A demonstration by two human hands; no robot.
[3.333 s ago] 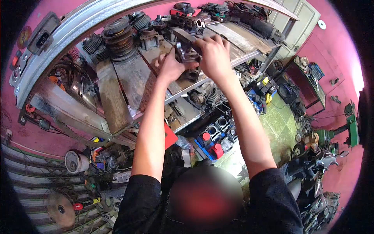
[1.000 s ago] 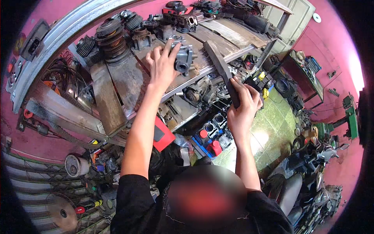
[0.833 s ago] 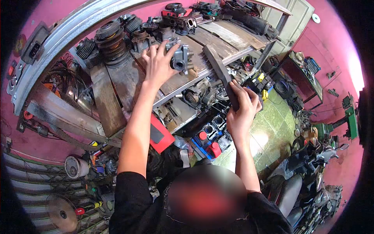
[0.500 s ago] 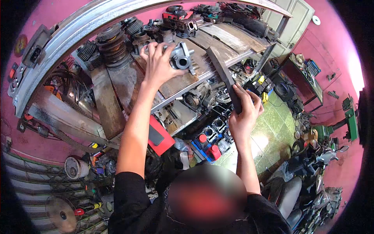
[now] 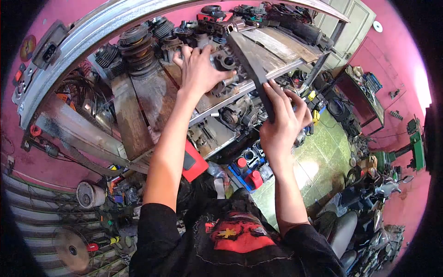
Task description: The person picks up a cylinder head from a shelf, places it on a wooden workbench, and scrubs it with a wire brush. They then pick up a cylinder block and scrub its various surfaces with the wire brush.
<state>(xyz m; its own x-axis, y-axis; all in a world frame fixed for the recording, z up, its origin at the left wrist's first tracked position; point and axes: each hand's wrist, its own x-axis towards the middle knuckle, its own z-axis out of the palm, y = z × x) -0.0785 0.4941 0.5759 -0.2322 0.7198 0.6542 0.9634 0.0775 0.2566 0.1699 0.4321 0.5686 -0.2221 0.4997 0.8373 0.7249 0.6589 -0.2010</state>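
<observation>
My left hand grips a grey metal engine part with a round port, its fingers over the top and the thumb along the near side. The part is above the front edge of a plank bench. My right hand is closed round the handle of a wire brush with a long dark back. The brush head slants up to the left and overlaps the right side of the part; its bristles are mostly hidden.
Stacked pulley-like metal discs stand left of my left hand, with more engine parts along the back. Below the bench edge are a red box and a blue tray with cylinder parts. A motorcycle is at lower right.
The brush has moved up and left, from apart to over the engine part. My left hand has shifted slightly right, and the part has turned in its grip.
</observation>
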